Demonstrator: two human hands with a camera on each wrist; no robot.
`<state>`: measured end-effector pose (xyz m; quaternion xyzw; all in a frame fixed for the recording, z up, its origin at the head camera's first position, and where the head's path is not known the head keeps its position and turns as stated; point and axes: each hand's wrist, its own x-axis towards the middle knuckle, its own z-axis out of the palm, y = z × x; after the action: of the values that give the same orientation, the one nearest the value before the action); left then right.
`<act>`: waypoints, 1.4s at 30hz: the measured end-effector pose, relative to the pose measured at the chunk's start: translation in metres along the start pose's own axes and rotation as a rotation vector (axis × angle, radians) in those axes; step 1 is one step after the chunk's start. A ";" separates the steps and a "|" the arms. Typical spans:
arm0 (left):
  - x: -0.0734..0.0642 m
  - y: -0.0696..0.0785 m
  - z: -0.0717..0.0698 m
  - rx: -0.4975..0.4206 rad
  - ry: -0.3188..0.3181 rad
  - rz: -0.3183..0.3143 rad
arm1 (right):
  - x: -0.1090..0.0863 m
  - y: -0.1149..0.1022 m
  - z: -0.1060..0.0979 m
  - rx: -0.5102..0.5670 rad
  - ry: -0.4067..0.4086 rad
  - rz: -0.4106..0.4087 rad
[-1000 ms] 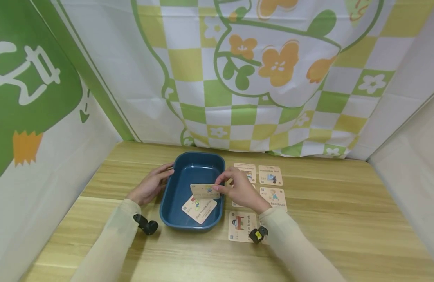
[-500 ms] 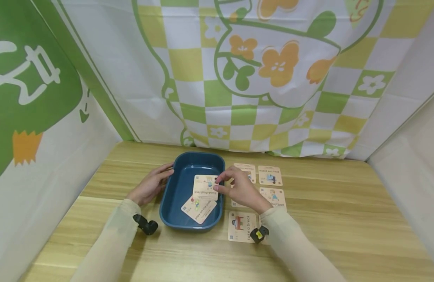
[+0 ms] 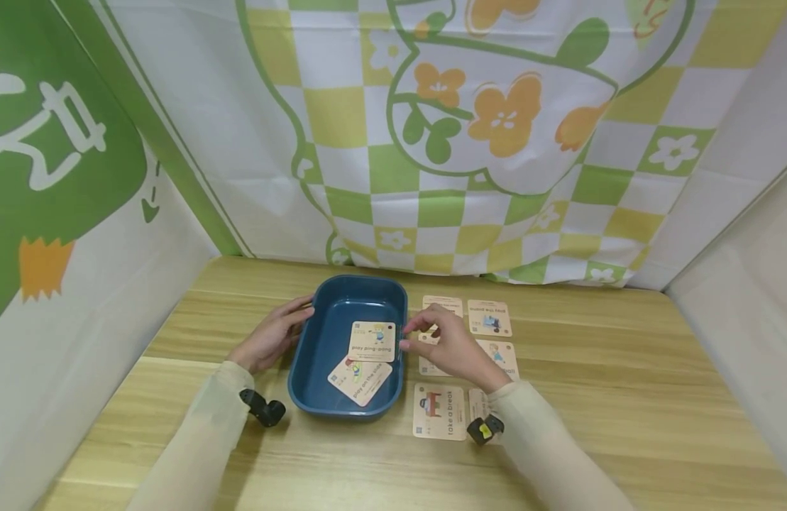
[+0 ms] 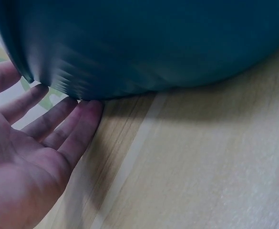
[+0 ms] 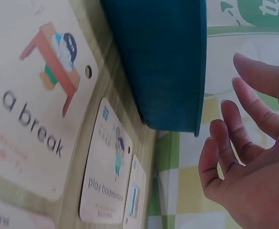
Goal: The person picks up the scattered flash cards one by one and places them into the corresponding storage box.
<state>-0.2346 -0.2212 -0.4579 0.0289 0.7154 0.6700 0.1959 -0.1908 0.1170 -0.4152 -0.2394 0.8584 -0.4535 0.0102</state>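
Note:
A blue tray [image 3: 334, 312] stands on the table, with two illustrated flash cards in it. The "play ping-pong" flash card [image 3: 372, 341] lies partly over the tilted "play on the slide" flash card [image 3: 361, 385]. My left hand [image 3: 273, 339] touches the tray's left side; in the left wrist view its fairly straight fingers [image 4: 84, 129] rest against the outer wall, the thumb near the rim. Just outside the right rim is my right hand [image 3: 449, 349], holding nothing. Its fingers bend loosely and stand apart from the tray in the right wrist view.
Several flash cards lie in two columns right of the tray, including "take a break" [image 3: 438, 411], "play the piano" [image 3: 490, 318] and "play badminton" [image 5: 106, 167]. My right hand and wrist partly cover some. A patterned curtain [image 3: 444, 206] hangs behind the wooden table [image 3: 597, 397].
The ping-pong flash card went from tilted in my right fingers to lying in the tray. My right hand let go and moved slightly right, past the rim. My left hand stayed put.

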 end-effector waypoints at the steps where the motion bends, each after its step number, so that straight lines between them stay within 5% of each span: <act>1: 0.000 0.000 0.000 0.000 0.000 0.001 | -0.002 0.000 -0.002 0.000 0.004 0.003; 42: -0.001 0.002 0.002 0.012 -0.011 0.019 | -0.085 0.047 -0.069 -0.123 0.086 0.037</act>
<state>-0.2332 -0.2198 -0.4555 0.0405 0.7181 0.6674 0.1932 -0.1503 0.2283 -0.4282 -0.2041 0.8885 -0.4097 -0.0332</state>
